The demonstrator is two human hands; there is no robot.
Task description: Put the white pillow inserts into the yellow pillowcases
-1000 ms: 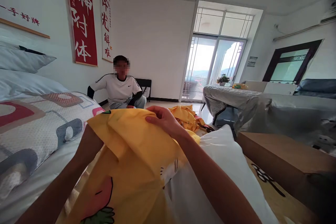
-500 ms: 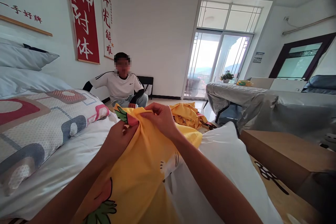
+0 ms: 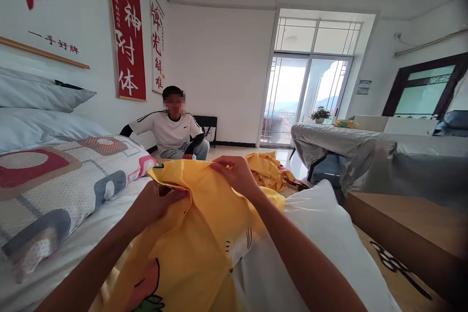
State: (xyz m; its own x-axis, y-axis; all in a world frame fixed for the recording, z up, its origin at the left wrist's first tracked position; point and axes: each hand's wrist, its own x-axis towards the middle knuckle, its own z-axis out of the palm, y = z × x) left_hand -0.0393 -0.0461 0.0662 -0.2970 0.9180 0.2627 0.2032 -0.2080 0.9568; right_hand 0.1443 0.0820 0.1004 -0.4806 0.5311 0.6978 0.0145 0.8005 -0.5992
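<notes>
White wall spans 12 o'clock. Textured patterned pillow: 9 o'clock. Left hand pinches creased yellow cloth, 7 o'clock; right hand grips its upper edge. Smooth white pillow: 5 o'clock. Cardboard box: 4 o'clock.

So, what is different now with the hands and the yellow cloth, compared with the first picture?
The left hand, earlier hidden under the yellow cloth, has come out into view and now pinches its left edge. The right hand still grips the top edge; the white pillow at right lies as before.
</notes>
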